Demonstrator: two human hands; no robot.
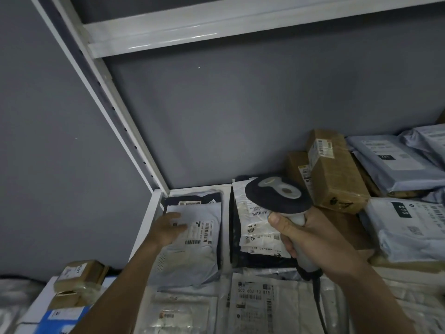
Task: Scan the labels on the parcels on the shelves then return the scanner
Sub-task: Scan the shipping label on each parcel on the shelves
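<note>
My right hand (310, 232) grips the white handle of a barcode scanner (277, 196); its dark head points down at a white-labelled dark parcel (255, 227) in the middle of the shelf. A black cable hangs from the handle's base. My left hand (168, 227) rests with fingers spread on a light grey mailer bag (197, 239) at the shelf's left end, beside its barcode label. A dark parcel (192, 201) lies partly under that mailer.
Brown cardboard boxes (334, 174) and grey mailer bags (395, 160) are stacked at the right. White bags with labels (252, 300) lie along the shelf front. The white shelf post (115, 112) rises at the left, an upper shelf beam (216, 27) overhead. Small boxes (79, 276) sit lower left.
</note>
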